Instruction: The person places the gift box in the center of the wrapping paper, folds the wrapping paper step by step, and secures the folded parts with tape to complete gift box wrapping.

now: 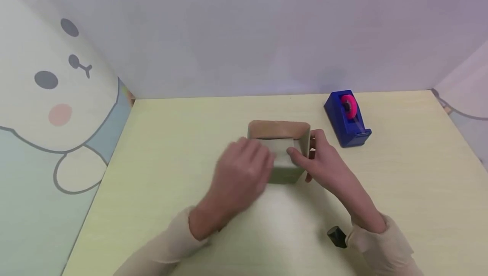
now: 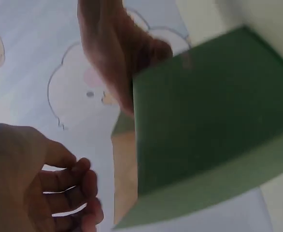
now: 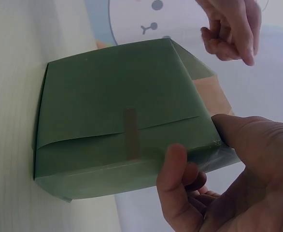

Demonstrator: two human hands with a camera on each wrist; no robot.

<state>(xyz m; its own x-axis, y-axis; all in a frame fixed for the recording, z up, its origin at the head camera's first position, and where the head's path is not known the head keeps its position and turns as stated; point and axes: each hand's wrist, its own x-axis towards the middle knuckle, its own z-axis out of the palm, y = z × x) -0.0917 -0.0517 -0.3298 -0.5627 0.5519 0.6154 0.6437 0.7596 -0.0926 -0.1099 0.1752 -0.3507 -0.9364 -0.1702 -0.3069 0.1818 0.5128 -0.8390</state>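
Observation:
A box wrapped in green paper (image 1: 284, 175), brown inside, stands on the table with its open side up. My right hand (image 1: 322, 164) grips its right wall, thumb at the rim and fingers outside. In the right wrist view a strip of tape (image 3: 131, 133) crosses a paper seam on the box. My left hand (image 1: 242, 170), blurred in the head view, is over the box's left side. The left wrist view shows that hand (image 2: 49, 183) apart from the box, its fingers loosely bent, thumb tip near the index finger. I see nothing between them.
A blue tape dispenser (image 1: 347, 119) with a pink core stands behind and right of the box. A small dark object (image 1: 337, 237) lies by the right sleeve, partly hidden by it. A pale wall (image 1: 244, 34) rises behind the table (image 1: 171, 140).

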